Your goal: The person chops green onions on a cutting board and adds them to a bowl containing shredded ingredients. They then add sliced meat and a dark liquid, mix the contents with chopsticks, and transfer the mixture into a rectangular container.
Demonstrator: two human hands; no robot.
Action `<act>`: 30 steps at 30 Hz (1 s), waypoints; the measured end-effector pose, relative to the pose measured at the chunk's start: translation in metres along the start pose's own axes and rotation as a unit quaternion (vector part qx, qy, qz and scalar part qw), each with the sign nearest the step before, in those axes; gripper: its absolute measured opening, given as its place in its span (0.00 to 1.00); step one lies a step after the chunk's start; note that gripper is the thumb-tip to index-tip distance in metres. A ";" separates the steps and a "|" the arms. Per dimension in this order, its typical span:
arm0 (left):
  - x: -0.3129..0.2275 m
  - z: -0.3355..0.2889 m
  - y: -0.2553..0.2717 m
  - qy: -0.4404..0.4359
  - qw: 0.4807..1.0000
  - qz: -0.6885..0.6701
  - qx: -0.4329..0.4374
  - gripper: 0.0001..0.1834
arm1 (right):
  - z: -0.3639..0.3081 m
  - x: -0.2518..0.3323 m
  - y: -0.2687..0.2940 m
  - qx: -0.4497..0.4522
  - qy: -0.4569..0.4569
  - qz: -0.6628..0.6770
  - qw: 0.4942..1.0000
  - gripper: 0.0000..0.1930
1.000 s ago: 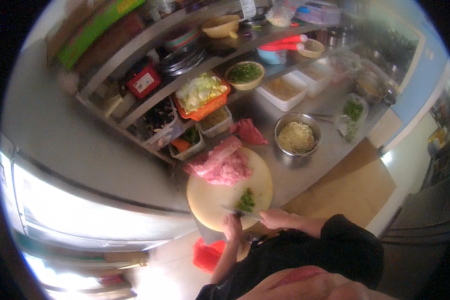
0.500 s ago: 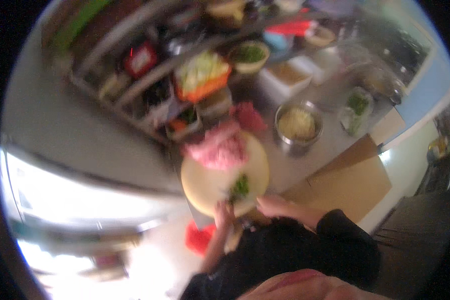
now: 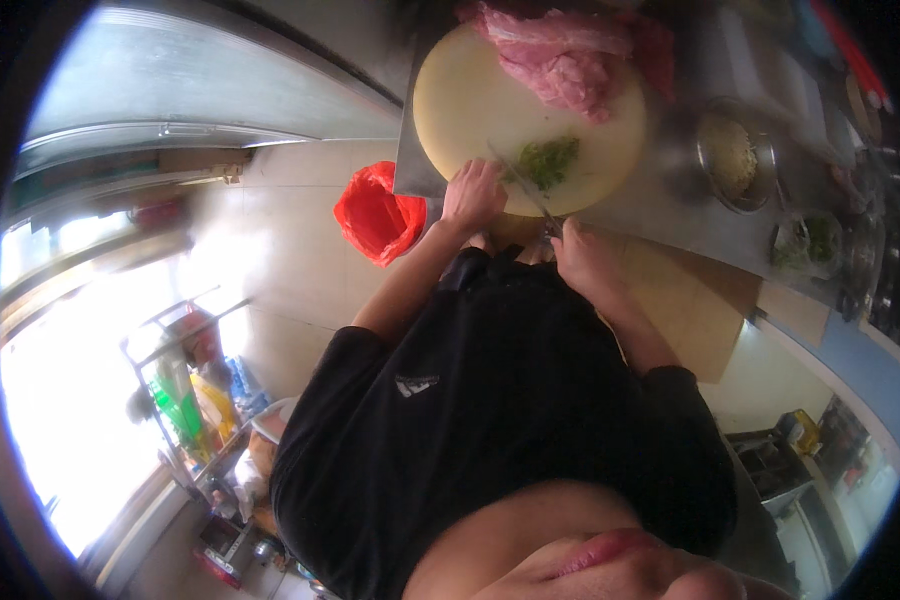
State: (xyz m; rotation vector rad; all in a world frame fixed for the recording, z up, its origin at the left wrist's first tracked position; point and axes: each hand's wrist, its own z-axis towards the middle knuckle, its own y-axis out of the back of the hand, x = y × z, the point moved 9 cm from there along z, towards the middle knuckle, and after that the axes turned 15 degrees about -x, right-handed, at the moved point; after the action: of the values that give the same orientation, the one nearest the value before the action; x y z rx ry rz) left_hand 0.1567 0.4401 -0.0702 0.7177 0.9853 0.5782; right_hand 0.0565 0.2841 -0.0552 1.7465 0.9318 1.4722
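- The view has been swung downward since the earlier frames: the round cutting board (image 3: 467,105) is now seen near the top, and the shelves with the orange basket have been almost wholly lost from the picture.
- The knife (image 3: 535,197) is held by the right hand (image 3: 583,255), its fingers closed around the handle; the blade is now seen slanting more steeply, up and to the left, than one second ago.
- The chopped greens (image 3: 550,162) are still seen on the near part of the board, just beside the blade, on its right.
- The left hand (image 3: 475,195) is placed at the board's near left edge, with bent fingers close to the blade, much as before; whether anything is pinched by it cannot be told.
- The pink meat (image 3: 560,62) is kept on the board's far side, well apart from the blade, and is now partly cut off by the dark rim of the view.
- The steel bowl (image 3: 764,168) of pale shreds is still seen on the table to the right.
- The red bag (image 3: 378,215), partly hidden earlier, is now shown with its open mouth, below the table corner.
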 end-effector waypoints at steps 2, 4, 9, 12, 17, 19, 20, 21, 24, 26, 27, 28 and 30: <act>0.005 0.000 -0.011 0.012 0.999 0.014 0.030 0.13 | 0.003 0.001 -0.009 0.020 -0.018 -0.008 1.000 0.16; 0.010 -0.001 -0.023 0.028 0.998 0.022 0.060 0.12 | 0.008 -0.004 -0.018 0.027 -0.022 0.001 0.999 0.17; 0.022 -0.005 -0.034 0.057 0.993 0.021 0.105 0.14 | 0.005 -0.059 -0.022 -0.058 -0.088 0.138 0.985 0.16; 0.009 -0.002 -0.025 0.042 0.998 -0.015 0.034 0.24 | -0.024 -0.115 -0.016 -0.101 -0.237 0.325 0.910 0.15; -0.026 0.009 -0.046 0.045 0.999 -0.013 -0.001 0.46 | -0.060 -0.160 -0.016 -0.073 -0.413 0.473 0.775 0.13; -0.038 0.019 -0.050 0.020 0.998 -0.036 -0.049 0.42 | -0.056 -0.151 -0.025 -0.018 -0.407 0.480 0.777 0.13; -0.041 0.024 -0.049 0.002 0.996 -0.046 -0.077 0.40 | -0.057 -0.150 -0.032 0.005 -0.433 0.460 0.775 0.13; -0.030 0.028 -0.050 0.040 0.993 -0.070 -0.082 0.37 | -0.051 -0.142 -0.035 0.001 -0.414 0.477 0.775 0.13; 0.000 0.034 -0.043 0.090 0.984 -0.125 -0.090 0.30 | -0.045 -0.132 -0.046 -0.013 -0.413 0.486 0.770 0.14; 0.010 0.035 -0.038 0.077 0.983 -0.142 -0.083 0.26 | -0.044 -0.128 -0.052 -0.005 -0.415 0.498 0.761 0.14; 0.009 0.035 -0.038 0.064 0.984 -0.143 -0.079 0.28 | -0.041 -0.127 -0.051 -0.009 -0.401 0.506 0.764 0.14; 0.005 0.034 -0.039 0.043 0.989 -0.125 -0.070 0.29 | -0.042 -0.127 -0.052 -0.002 -0.405 0.500 0.766 0.14; -0.008 0.030 -0.048 0.040 0.993 -0.095 -0.065 0.32 | -0.043 -0.126 -0.055 0.009 -0.422 0.478 0.770 0.17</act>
State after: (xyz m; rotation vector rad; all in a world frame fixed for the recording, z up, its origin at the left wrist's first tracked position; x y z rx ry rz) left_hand 0.1856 0.3954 -0.0914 0.4816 1.0662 0.5012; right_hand -0.0061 0.2077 -0.1603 2.6888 -0.5221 0.8903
